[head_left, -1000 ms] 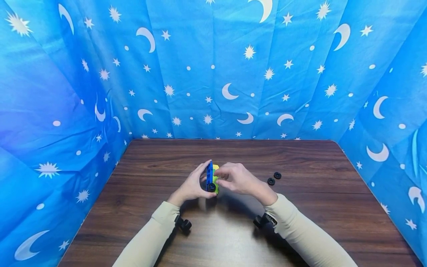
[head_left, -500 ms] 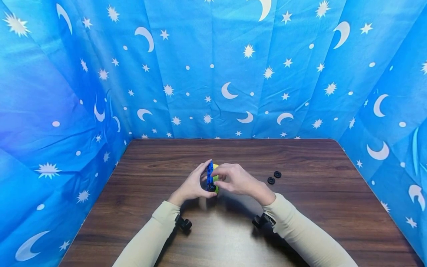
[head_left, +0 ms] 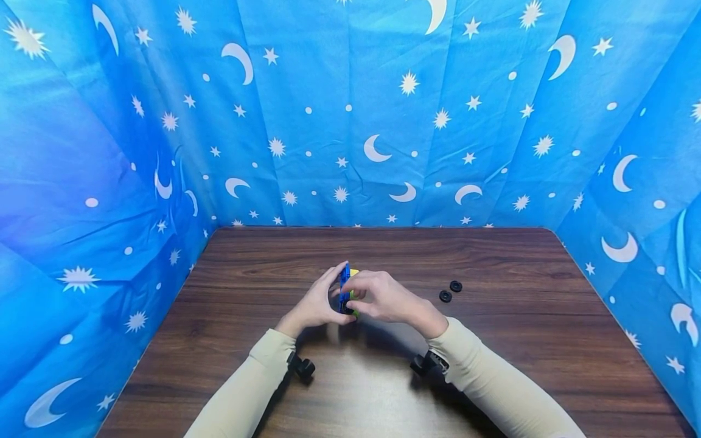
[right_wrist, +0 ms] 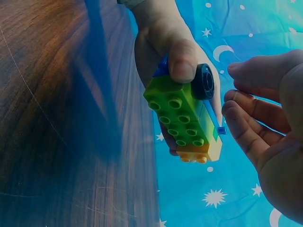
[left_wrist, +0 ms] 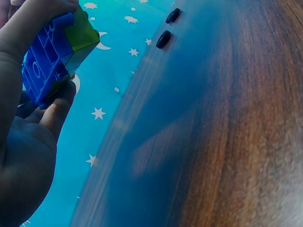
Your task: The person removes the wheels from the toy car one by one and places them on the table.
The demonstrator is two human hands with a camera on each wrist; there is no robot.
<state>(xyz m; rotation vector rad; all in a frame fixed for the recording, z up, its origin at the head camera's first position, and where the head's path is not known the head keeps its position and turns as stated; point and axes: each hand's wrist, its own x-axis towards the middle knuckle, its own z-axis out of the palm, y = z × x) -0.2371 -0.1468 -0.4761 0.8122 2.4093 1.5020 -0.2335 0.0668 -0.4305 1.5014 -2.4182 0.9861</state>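
Observation:
My left hand (head_left: pixel 314 307) grips a toy brick car (right_wrist: pixel 175 113) on its side above the table, thumb at one end and fingers at the other. The car has a blue wheeled base (left_wrist: pixel 42 66), green studded bricks and a yellow-orange brick. One black wheel (right_wrist: pixel 206 81) sits on the base beside my left thumb; a bare blue axle stub (right_wrist: pixel 222 130) sticks out farther along the same side. My right hand (right_wrist: pixel 270 118) is close to that side with fingers loosely bent. In the right wrist view a gap shows between its fingertips and the car, with nothing held.
Two loose black wheels (head_left: pixel 451 291) lie on the brown wooden table (head_left: pixel 263 261), to the right of my hands. A blue cloth (head_left: pixel 328 73) with moons and stars hangs around the back and sides. Black wrist devices (head_left: pixel 302 367) are strapped to both sleeves.
My right hand has moved slightly left and toward me, nearer to the wheel on the car. My left hand and the car have stayed about where they were.

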